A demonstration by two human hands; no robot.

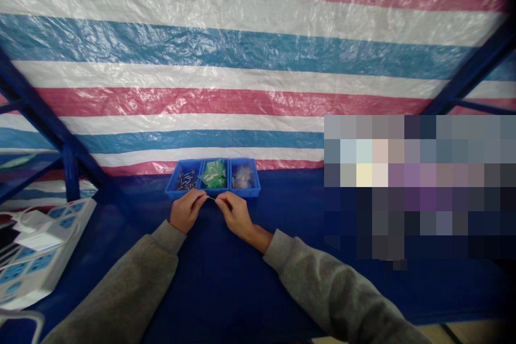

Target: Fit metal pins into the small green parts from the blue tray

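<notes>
My left hand (186,210) and my right hand (235,215) are both closed in a pinch, a short way apart. Between their fingertips runs a thin, light-coloured rod-like piece (211,198), gripped at each end; its exact kind is too small to make out. Just beyond my fingers stand three blue bins side by side. Metal screws or pins (187,179) lie in the left bin (172,187). Green plastic packets (215,173) fill the middle bin (215,191). In the right bin (250,192) are small clear or whitish items (242,177), hard to tell apart.
The bins stand on a dark blue table (226,290). At the left lie a white power strip (52,263) and a white charger (42,231) with cables. Striped plastic sheeting (242,64) hangs behind, between blue frame bars (71,172). A blurred-out area covers the right side.
</notes>
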